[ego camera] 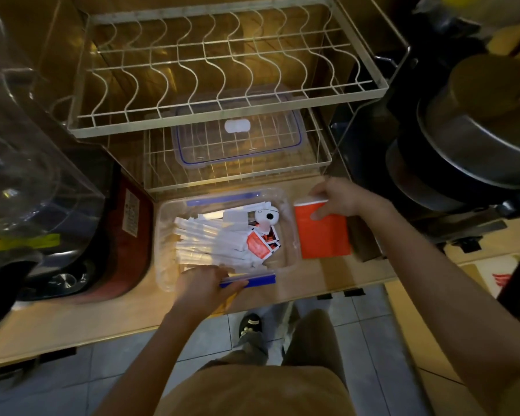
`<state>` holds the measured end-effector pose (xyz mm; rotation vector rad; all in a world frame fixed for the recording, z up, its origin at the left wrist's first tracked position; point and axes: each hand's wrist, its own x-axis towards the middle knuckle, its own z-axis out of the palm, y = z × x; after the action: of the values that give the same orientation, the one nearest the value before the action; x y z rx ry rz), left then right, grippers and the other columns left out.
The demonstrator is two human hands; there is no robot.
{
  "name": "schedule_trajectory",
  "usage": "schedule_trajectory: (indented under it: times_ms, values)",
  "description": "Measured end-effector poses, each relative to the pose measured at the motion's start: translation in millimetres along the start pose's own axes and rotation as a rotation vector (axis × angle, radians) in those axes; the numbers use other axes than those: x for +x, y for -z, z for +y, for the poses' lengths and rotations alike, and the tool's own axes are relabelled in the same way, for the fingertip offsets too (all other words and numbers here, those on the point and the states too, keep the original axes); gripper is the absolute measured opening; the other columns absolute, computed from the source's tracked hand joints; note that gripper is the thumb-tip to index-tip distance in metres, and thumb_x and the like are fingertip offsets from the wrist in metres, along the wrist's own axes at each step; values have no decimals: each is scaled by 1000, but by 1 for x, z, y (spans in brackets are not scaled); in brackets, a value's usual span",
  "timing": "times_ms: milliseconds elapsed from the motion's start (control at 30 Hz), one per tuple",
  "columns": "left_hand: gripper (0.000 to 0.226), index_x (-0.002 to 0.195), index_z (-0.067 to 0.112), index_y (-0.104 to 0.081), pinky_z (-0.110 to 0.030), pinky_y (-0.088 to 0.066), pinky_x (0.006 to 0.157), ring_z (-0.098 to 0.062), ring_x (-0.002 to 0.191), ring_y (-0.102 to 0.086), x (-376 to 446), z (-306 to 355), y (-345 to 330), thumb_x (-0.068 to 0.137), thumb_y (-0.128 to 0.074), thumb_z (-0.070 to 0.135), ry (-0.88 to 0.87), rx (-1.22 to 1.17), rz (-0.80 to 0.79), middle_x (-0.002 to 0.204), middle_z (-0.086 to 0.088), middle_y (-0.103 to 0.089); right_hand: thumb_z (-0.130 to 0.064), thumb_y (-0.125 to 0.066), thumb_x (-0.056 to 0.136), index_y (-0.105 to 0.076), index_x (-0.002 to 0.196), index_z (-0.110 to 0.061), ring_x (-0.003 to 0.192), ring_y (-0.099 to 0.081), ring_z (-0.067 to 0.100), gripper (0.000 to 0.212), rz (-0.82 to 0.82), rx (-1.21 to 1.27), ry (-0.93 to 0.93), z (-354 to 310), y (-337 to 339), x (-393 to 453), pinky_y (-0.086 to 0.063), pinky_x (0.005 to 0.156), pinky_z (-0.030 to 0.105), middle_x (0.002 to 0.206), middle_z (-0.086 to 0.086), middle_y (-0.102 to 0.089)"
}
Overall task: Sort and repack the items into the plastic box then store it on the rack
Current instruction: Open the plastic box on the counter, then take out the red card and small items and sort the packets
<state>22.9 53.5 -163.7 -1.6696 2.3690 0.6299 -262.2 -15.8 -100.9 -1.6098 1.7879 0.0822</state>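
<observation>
A clear plastic box (291, 253) with blue clips stands on the wooden counter. Inside lie several white wrapped sticks (213, 244), small red sachets (260, 244) and a round white gadget (267, 217). My left hand (203, 288) grips the box's near rim beside the blue clip (252, 280). My right hand (338, 199) rests on the top of a red packet (323, 235) lying just right of the box. The box's clear lid (237, 139), edged in blue, lies on the lower shelf of the wire rack (228, 85) behind.
A red-sided appliance (129, 235) and a clear dome (27, 175) crowd the left. Stacked metal pots (478, 139) stand at the right. The counter's front edge (72, 334) runs below the box, with tiled floor and my foot beneath.
</observation>
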Motion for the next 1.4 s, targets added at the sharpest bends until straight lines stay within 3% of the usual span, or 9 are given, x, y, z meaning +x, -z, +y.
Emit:
schedule_trajectory:
  times_ms: [200, 333, 533, 633, 800, 967, 1067, 1233, 1400]
  values:
    - [43, 102, 25, -65, -20, -35, 64, -6, 76, -49, -2, -5, 1, 84, -44, 59, 8, 33, -47, 99, 1, -69, -14, -66, 84, -60, 123, -7, 109, -61, 31, 40, -153, 181, -40, 15, -19, 19, -46, 70, 19, 120, 16, -64]
    - [47, 98, 24, -65, -18, -34, 57, -7, 72, -49, -1, -3, 3, 84, -41, 62, -13, 65, -43, 95, 2, -70, -15, -65, 85, -61, 121, -8, 108, -61, 29, 37, -113, 174, -50, 21, -33, 28, -47, 87, 32, 118, 14, -65]
    - [56, 88, 24, -69, -23, -35, 56, -9, 68, -52, 2, -2, 4, 79, -39, 70, 5, 27, -38, 83, 3, -70, -10, -66, 82, -63, 118, -12, 111, -57, 24, 37, -23, 107, -16, 15, -39, 32, -44, 88, 30, 121, 6, -63]
    - [58, 88, 23, -70, -20, -33, 52, -12, 71, -57, 1, -2, 7, 80, -38, 70, 19, -22, -67, 81, 2, -70, -17, -64, 83, -65, 112, -13, 108, -60, 25, 30, 189, 23, -27, 0, -36, 32, -48, 93, 34, 118, 8, -66]
    - [53, 101, 20, -69, -33, -45, 77, -23, 89, -62, 3, 1, 12, 89, -34, 58, 43, -262, -135, 96, -8, -72, -13, -52, 88, -64, 112, -12, 103, -59, 23, 27, 552, 145, 187, -55, -53, 10, -49, 86, 36, 112, 8, -66]
    - [40, 102, 18, -68, -35, -48, 81, -23, 91, -63, 6, -2, 12, 94, -37, 42, 53, -385, -62, 103, -10, -71, -12, -53, 88, -59, 110, -7, 105, -58, 28, 24, 236, 115, 137, -86, -97, 8, -39, 95, 33, 104, 13, -68]
    - [32, 93, 21, -68, -32, -44, 71, -20, 86, -62, 6, -4, 9, 93, -39, 35, 83, -341, -39, 100, -5, -72, -13, -49, 90, -53, 117, -4, 106, -56, 30, 29, 95, 113, -32, -85, -121, 16, -40, 76, 29, 112, 15, -62]
    - [34, 85, 17, -63, -27, -28, 59, -14, 71, -47, 3, -2, 8, 94, -34, 30, 47, -213, -32, 90, -7, -68, -15, -54, 89, -27, 142, -8, 128, -42, 33, 60, 126, 27, -113, -75, -147, 24, -43, 101, 41, 142, 17, -38]
    - [34, 88, 16, -65, -28, -30, 65, -16, 72, -49, 4, -2, 9, 94, -34, 29, 46, -189, -69, 90, -8, -68, -17, -52, 90, -52, 118, -8, 105, -59, 31, 30, 185, 33, -121, -72, -143, 26, -49, 82, 35, 118, 15, -60]
